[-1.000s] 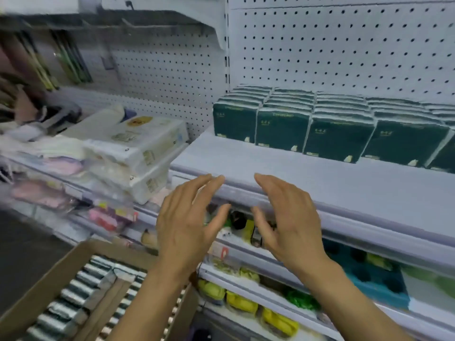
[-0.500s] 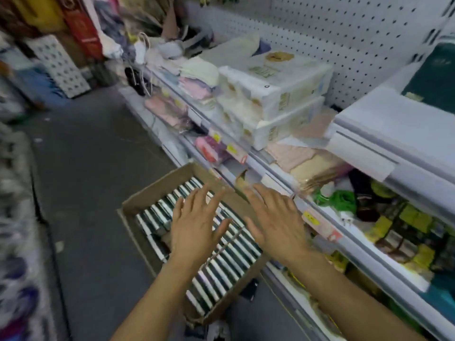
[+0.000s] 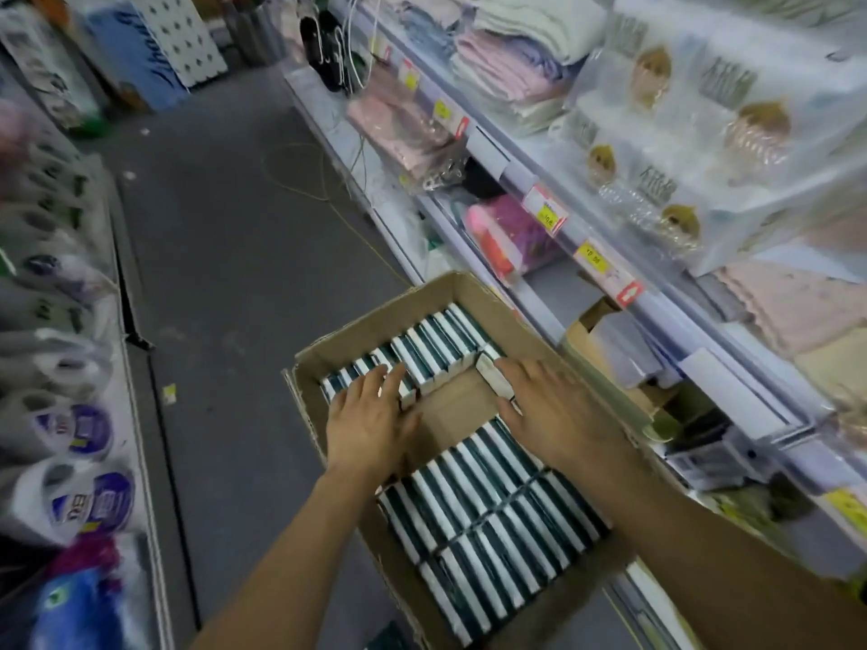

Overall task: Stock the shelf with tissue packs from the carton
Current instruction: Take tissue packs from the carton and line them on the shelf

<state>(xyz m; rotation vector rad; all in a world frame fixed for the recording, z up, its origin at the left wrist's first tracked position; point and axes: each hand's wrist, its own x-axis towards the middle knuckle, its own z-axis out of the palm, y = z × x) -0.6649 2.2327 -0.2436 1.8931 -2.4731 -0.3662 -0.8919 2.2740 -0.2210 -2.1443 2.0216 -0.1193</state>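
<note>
Brown cardboard carton (image 3: 338,354) on grey floor (image 3: 225,274), rows of green-and-white tissue packs (image 3: 488,509) inside. Left hand (image 3: 370,419) flat, grip spread over far row. Right hand (image 3: 558,410) likewise spread, fingertips touching one loose pack (image 3: 492,380). Shelf (image 3: 586,255) at right.

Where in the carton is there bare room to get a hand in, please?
One bare cardboard gap lies mid-carton, between the far packs and the near packs, with the left hand and right hand at its sides. Elsewhere the carton is tightly packed.
</note>
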